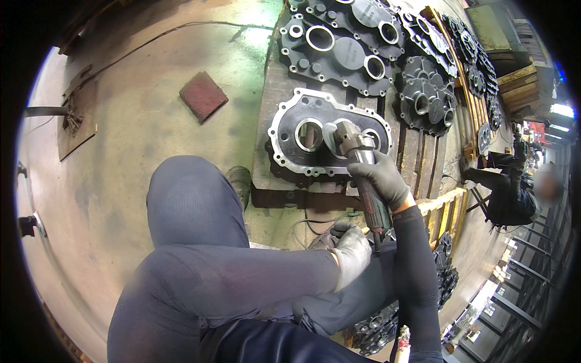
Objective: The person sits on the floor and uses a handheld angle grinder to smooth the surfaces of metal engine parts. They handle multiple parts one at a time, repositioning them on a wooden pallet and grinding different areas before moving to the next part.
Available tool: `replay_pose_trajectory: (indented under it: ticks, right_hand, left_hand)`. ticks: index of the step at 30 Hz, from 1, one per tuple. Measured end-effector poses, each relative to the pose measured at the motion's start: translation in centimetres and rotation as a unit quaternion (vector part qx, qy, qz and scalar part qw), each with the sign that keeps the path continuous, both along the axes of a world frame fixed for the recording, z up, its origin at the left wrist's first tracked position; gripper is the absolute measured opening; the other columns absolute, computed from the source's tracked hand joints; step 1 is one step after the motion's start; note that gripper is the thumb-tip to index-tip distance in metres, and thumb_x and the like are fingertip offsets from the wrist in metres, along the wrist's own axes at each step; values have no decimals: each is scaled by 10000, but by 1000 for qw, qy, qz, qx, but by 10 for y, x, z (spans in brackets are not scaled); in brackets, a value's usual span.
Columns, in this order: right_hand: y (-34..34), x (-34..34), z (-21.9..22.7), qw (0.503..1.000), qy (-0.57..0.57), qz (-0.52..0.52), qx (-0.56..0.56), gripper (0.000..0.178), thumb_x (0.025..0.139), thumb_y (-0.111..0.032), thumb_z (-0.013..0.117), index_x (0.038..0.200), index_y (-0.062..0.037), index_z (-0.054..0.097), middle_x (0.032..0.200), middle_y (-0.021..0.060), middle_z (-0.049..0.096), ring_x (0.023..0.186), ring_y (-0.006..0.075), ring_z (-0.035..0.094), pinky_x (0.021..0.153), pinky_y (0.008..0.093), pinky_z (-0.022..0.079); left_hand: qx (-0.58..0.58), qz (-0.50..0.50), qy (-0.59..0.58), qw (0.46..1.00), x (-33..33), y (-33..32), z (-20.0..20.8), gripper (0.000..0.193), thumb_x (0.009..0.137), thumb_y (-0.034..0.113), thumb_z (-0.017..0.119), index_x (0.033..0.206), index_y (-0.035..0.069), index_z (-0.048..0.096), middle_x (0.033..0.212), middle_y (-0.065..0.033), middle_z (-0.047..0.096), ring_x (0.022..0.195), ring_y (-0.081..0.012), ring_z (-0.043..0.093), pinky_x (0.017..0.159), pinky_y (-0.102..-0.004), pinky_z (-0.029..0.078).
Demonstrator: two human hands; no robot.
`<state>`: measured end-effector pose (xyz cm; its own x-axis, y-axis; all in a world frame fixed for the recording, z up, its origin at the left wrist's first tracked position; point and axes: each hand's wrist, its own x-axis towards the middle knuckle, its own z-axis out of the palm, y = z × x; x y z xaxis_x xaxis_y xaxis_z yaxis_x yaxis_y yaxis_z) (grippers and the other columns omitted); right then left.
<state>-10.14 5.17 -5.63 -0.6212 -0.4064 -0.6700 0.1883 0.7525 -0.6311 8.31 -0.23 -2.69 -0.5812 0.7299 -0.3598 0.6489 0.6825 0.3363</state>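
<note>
In my gloved right hand is an angle grinder, gripped around its body. The grinder's head and pale round disc are over a black cast cover plate with a bright machined rim and two round bores. Between the bores sits the disc; whether it touches the metal I cannot tell. My gloved left hand is closed beside the grinder's rear end, above my leg. A small yellowish tip shows at its fingers, but what it holds is unclear.
The plate lies on a wooden pallet with several similar black castings. More castings stand on pallets to the right and below my leg. A dark red square pad and a cable lie on the floor. Another person sits at the right.
</note>
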Motion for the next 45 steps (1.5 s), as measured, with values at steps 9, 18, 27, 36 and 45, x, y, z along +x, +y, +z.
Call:
replay_pose_trajectory:
  ticks: [9, 18, 27, 36, 45]
  right_hand:
    - [-33, 7, 0, 999, -26, -11, -32, 424, 846, -207, 816, 1134, 58, 654, 889, 108, 720, 697, 167, 679, 626, 327, 561]
    - [-56, 8, -12, 997, 29, 68, -33, 492, 789, -272, 826, 1082, 91, 667, 918, 139, 737, 795, 196, 703, 731, 339, 567]
    - [-75, 13, -7, 959, 175, 213, 64, 648, 715, -396, 840, 1160, 42, 666, 1027, 258, 747, 967, 377, 741, 877, 435, 566]
    - [-76, 31, 7, 906, 224, 335, 133, 584, 735, -368, 826, 1128, 6, 610, 1026, 280, 716, 1016, 460, 689, 883, 508, 539]
    - [-53, 33, 26, 893, 251, 331, 174, 516, 731, -291, 823, 1123, -28, 616, 996, 270, 708, 974, 465, 687, 844, 523, 536]
  left_hand:
    - [27, 65, 66, 995, 9, -22, 14, 196, 787, 108, 703, 946, 65, 809, 851, -120, 753, 777, -310, 709, 675, -567, 550]
    - [32, 38, 52, 997, 13, -36, 18, 245, 707, -12, 756, 941, 45, 797, 823, -121, 745, 733, -287, 703, 645, -516, 562]
    - [-29, 52, 127, 990, 29, -23, -6, 211, 776, 113, 701, 954, 52, 797, 833, -141, 742, 747, -320, 704, 661, -534, 554]
    - [-8, 22, 8, 1000, 16, -44, 27, 280, 862, 231, 639, 1018, 56, 794, 917, -166, 748, 814, -338, 709, 738, -566, 548]
    - [-37, -17, -1, 999, 14, -28, 14, 337, 873, 258, 609, 1072, 48, 782, 972, -180, 748, 860, -388, 711, 711, -600, 544]
